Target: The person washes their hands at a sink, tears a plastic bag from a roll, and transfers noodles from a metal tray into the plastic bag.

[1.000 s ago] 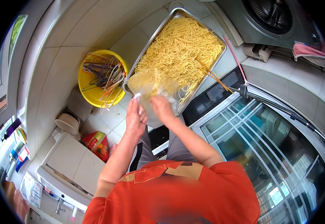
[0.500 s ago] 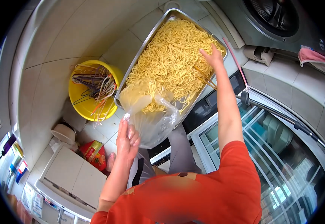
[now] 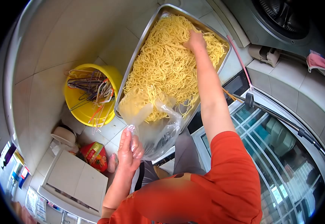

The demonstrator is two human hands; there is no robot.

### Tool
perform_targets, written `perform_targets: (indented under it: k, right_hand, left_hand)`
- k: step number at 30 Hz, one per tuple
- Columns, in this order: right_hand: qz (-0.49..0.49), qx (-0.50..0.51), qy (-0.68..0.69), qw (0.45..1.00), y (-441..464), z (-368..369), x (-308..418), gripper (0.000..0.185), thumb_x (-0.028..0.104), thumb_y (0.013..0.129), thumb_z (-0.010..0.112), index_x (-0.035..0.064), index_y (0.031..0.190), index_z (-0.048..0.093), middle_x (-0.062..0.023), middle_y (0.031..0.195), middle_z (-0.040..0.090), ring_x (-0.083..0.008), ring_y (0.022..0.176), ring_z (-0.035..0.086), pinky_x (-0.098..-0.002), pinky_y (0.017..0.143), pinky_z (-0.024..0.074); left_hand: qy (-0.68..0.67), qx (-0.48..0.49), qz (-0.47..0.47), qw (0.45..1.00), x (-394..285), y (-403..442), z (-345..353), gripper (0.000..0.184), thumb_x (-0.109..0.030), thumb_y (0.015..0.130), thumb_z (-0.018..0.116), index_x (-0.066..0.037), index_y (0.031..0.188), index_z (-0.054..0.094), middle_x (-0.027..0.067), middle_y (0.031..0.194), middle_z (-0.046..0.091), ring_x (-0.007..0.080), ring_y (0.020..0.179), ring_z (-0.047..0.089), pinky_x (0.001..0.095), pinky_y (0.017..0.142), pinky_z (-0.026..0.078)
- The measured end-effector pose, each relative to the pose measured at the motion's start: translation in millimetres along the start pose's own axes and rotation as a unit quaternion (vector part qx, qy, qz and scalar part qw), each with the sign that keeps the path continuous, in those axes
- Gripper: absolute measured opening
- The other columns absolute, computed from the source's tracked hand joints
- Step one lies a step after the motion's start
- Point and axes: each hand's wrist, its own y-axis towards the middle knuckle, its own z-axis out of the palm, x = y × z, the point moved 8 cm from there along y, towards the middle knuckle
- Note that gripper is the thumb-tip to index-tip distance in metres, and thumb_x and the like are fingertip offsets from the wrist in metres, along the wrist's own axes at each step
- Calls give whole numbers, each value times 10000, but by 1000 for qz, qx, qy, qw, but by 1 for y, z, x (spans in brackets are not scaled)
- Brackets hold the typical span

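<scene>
My left hand is closed around the gathered edge of a clear plastic bag. The bag's mouth spreads over the near corner of a large metal tray, and some noodles lie within it. Yellow noodles fill most of the tray in a thick tangled layer. Toward the tray's far right side, my right hand reaches down into them, its fingers curled and partly buried. Wooden chopsticks poke out over the tray's right edge, partly hidden behind my right forearm.
To the left stands a yellow bucket full of clothes hangers. A front-loading washing machine is at the upper right. A pink stick and a dark pole lie right of the tray. A red package sits lower left.
My right hand has moved left and away from me, from above the tray's right edge down into the noodles. My left hand still grips the bag, slightly lower in view.
</scene>
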Motion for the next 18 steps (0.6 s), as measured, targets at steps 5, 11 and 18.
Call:
perform_targets:
  k: [5,11,18]
  right_hand:
    - [-32,-31,56,997,-17,-8,-7,615,162,701,700,158,1291,529,-133,1198,603,-281,1121,566,-368,946,466]
    - [-182,-73,120,973,-101,-78,15,506,170,665,698,120,1162,617,-178,1080,638,-337,1022,602,-398,895,480]
    - [-219,-106,173,954,-205,-160,23,450,124,661,665,48,1103,621,-179,989,664,-312,942,640,-351,822,497]
  left_hand:
    - [20,-14,-3,1000,-2,-8,3,165,-287,976,479,-215,1120,514,-29,580,341,70,422,258,206,390,226]
    - [10,-18,-2,1000,2,-9,5,173,-283,974,482,-197,1123,501,-39,613,355,64,434,269,204,397,217]
    - [24,-22,16,999,-3,-19,4,190,-275,983,459,-181,1146,484,-42,621,365,65,450,274,212,421,222]
